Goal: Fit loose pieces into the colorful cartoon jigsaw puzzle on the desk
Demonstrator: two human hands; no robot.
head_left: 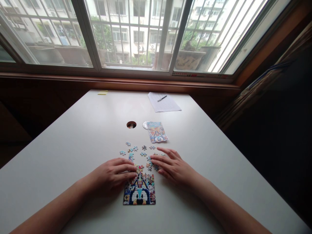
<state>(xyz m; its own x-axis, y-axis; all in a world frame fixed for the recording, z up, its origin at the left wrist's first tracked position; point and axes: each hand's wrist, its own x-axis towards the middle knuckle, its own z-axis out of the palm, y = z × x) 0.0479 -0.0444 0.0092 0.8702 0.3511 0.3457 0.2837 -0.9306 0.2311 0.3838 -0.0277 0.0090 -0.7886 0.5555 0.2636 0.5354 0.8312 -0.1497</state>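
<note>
A partly assembled colourful jigsaw puzzle (139, 191) lies on the white table (73, 146) in front of me. My left hand (113, 174) rests flat on the table with its fingers stretched over the puzzle's upper left corner. My right hand (170, 165) lies palm down, fingers spread, its fingertips touching loose puzzle pieces (149, 165) just above the assembled part. Several more loose pieces (133, 149) are scattered further up. Neither hand grips anything.
A small picture card (157, 131) lies beyond the loose pieces, with a round lid (145, 125) partly under it. A cable hole (131, 124) sits mid-table. Paper with a pen (163, 101) and a yellow note (102, 92) lie near the window.
</note>
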